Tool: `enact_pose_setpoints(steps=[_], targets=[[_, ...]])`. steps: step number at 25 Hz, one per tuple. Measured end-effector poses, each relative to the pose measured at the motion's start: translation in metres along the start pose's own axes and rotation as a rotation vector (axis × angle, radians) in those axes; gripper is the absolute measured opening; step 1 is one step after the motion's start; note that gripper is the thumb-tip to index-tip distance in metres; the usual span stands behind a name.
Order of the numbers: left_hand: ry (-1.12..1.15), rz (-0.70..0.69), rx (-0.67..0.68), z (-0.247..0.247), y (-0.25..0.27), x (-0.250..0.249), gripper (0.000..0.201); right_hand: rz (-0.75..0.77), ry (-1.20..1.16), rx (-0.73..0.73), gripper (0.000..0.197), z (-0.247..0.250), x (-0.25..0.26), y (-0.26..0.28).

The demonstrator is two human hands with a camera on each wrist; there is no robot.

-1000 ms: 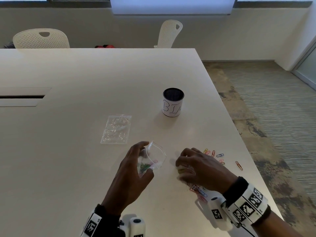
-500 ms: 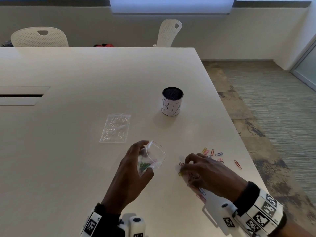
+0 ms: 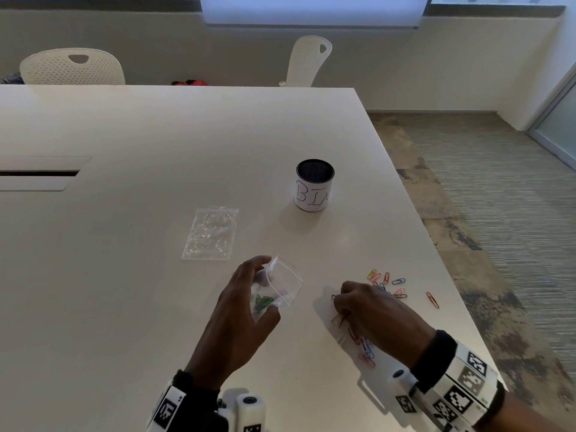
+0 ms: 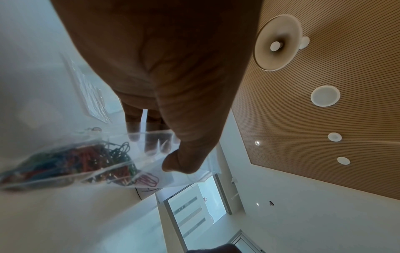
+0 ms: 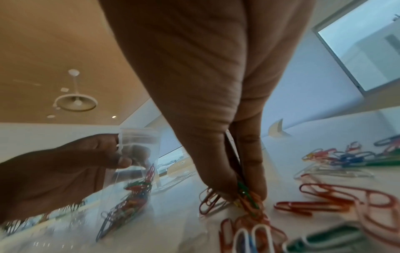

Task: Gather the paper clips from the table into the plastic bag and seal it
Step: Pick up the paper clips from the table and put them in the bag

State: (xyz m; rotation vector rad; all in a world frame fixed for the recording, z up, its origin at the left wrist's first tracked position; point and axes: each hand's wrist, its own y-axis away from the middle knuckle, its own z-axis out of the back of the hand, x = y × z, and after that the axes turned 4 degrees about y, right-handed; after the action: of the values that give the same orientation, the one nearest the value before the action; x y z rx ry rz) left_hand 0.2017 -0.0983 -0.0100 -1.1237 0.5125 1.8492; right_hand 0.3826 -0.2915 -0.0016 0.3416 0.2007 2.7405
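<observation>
My left hand (image 3: pixel 246 294) holds a small clear plastic bag (image 3: pixel 282 286) just above the table, thumb and fingers pinching its open mouth (image 4: pixel 173 154). Several coloured paper clips (image 4: pixel 86 159) lie bunched at the bag's bottom. To its right, my right hand (image 3: pixel 358 302) is down on the table and pinches a small bunch of paper clips (image 5: pixel 249 196) between thumb and fingers. More loose paper clips (image 3: pixel 386 280) lie scattered beyond that hand, a few (image 3: pixel 366 350) under its wrist, and one orange clip (image 3: pixel 432 299) sits apart to the right.
A second flat clear bag (image 3: pixel 212 233) lies on the white table (image 3: pixel 124 275) behind my left hand. A black mesh cup with a white "BIN" label (image 3: pixel 314 190) stands further back. The table's right edge (image 3: pixel 461 310) runs close to the clips. Two white chairs (image 3: pixel 73 68) stand at the far side.
My right hand slid a little toward me along the table and closed its fingertips on a bunch of clips. The left hand and bag stayed almost still.
</observation>
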Motion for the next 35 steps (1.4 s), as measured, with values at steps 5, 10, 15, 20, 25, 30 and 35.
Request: enact_pose_setpoints(steps=[5, 10, 15, 20, 25, 30, 35], targets=[[0.002, -0.001, -0.012, 0.002, 0.001, 0.0, 0.07, -0.116, -0.287, -0.055, 0.007, 0.007, -0.021, -0.002], [0.006, -0.008, -0.008, 0.004, 0.001, -0.001, 0.07, -0.234, -0.827, -0.2, 0.01, 0.026, -0.017, 0.002], [0.003, -0.014, 0.002, 0.003, -0.001, -0.001, 0.069, -0.177, -1.142, -0.31, 0.009, 0.049, 0.017, -0.005], [0.003, -0.024, 0.01, 0.003, -0.001, 0.001, 0.069, -0.072, -1.15, -0.384, 0.011, 0.056, 0.049, -0.025], [-0.007, -0.047, -0.002, 0.003, -0.001, 0.002, 0.066, -0.021, -0.824, -0.5, 0.012, 0.042, 0.063, -0.041], [-0.018, -0.03, 0.007, 0.003, -0.002, 0.004, 0.069, 0.033, -0.653, -0.464, 0.013, 0.036, 0.067, -0.041], [-0.015, -0.032, 0.006, 0.002, -0.001, 0.006, 0.068, 0.031, -0.627, -0.453, 0.017, 0.039, 0.068, -0.04]])
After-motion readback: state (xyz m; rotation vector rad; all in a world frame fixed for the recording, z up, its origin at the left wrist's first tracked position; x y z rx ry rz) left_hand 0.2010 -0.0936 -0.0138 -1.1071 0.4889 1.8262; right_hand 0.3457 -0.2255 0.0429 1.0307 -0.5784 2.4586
